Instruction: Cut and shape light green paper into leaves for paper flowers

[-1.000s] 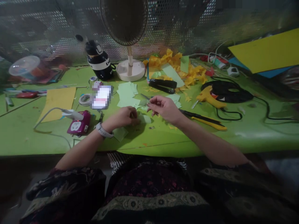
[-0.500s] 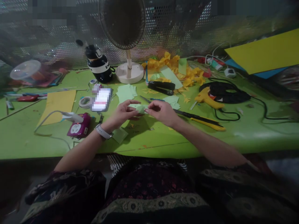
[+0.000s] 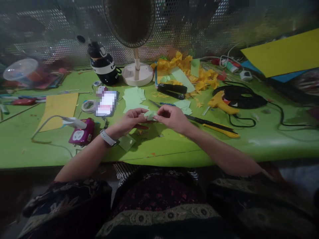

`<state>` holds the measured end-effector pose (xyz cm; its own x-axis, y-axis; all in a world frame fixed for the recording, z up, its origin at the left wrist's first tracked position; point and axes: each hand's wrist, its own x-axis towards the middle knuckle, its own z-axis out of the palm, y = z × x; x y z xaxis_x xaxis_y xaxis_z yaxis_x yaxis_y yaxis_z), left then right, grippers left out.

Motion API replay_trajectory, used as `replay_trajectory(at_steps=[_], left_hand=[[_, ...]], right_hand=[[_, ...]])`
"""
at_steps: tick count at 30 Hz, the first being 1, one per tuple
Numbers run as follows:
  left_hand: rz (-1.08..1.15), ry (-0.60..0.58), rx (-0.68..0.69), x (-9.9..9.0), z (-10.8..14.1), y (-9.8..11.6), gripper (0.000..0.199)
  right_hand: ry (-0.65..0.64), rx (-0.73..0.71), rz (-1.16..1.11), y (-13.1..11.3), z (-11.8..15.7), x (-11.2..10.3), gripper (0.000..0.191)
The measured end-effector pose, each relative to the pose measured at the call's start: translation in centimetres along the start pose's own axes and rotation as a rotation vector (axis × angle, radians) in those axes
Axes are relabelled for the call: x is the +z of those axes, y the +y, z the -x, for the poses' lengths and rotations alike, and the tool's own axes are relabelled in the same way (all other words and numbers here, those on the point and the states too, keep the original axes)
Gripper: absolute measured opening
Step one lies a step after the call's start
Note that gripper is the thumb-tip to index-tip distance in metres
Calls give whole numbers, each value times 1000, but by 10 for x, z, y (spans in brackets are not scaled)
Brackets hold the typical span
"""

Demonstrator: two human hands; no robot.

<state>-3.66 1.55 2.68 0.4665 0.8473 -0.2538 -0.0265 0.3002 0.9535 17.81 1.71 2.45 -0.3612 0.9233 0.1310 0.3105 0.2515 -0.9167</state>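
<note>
A small piece of light green paper (image 3: 150, 115), bent or folded, is held just above the table between both hands. My left hand (image 3: 133, 120) pinches its left side, fingers closed. At its right side, my right hand (image 3: 170, 118) grips it between thumb and fingertips. Just behind the hands lies a stack of light green paper sheets (image 3: 134, 97). Scissors (image 3: 156, 104) lie partly hidden behind my right hand, near more green paper pieces (image 3: 183, 107). A small green paper square (image 3: 127, 142) rests by my left wrist.
Behind stand a black stapler (image 3: 171, 90), orange paper flowers (image 3: 183, 64), a fan (image 3: 137, 74) and a dark bottle (image 3: 106, 68). On the right lie a yellow-handled cutter (image 3: 219, 128) and a yellow glue gun (image 3: 221, 103). Leftward are a phone (image 3: 107, 103), a tape roll (image 3: 88, 106) and a purple power adapter (image 3: 83, 132).
The green paper between my fingers has changed shape, its left part now less spread out. Both hands stay nearly in place; the view has shifted slightly.
</note>
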Motion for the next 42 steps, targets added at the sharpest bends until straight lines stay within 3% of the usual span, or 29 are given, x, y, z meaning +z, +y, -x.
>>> replay_trajectory(at_steps=[12, 22, 31, 35, 42], left_hand=[[3, -26, -36, -2, -3, -5, 25], [59, -42, -30, 1, -4, -6, 23], [190, 29, -72, 7, -4, -4, 17], [113, 45, -54, 9, -3, -6, 22], [43, 51, -8, 8, -3, -7, 21]], right_hand=[[2, 83, -30, -5, 0, -2, 17], [0, 69, 18, -10, 1, -3, 15], [-1, 43, 31, -8, 3, -1, 14], [-1, 6, 47, -5, 4, 0, 14], [-27, 95, -147, -3, 0, -2, 28]])
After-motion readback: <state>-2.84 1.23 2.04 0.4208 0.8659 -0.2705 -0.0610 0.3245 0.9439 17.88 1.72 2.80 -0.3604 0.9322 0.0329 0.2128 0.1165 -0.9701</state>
